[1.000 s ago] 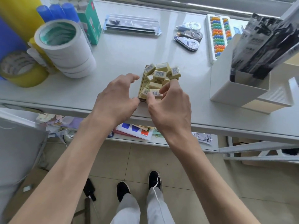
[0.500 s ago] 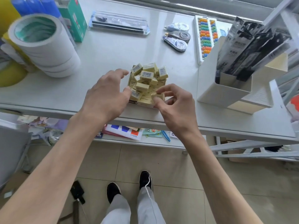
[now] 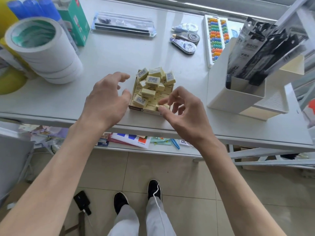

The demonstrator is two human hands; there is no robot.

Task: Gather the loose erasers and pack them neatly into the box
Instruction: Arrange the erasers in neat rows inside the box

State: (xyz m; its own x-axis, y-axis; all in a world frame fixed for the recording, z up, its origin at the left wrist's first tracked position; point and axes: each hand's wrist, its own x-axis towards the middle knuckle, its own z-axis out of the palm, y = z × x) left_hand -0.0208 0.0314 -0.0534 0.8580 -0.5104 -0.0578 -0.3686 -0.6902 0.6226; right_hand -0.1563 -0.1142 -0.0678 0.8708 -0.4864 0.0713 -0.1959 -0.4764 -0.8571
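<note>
A shallow cardboard box [image 3: 144, 111] sits near the table's front edge, heaped with several pale yellow erasers [image 3: 153, 80], some showing barcode labels. Part of them lie flat in rows, others are piled loosely on top. My left hand [image 3: 106, 101] hovers at the box's left side with fingers spread, holding nothing. My right hand [image 3: 183, 109] is at the box's front right corner, thumb and forefinger pinched on one eraser [image 3: 162, 106] that rests at that corner.
A stack of white tape rolls [image 3: 44, 50] stands left, a green carton [image 3: 75, 23] behind it. Correction tapes [image 3: 185, 40], an abacus [image 3: 215, 40] and a white organiser [image 3: 238, 92] with black packs lie right. A long clear package [image 3: 123, 24] lies at the back.
My right hand has shifted from the box's front middle to its front right corner, pinching an eraser there. My left hand stays by the left side, fingers spreading wider.
</note>
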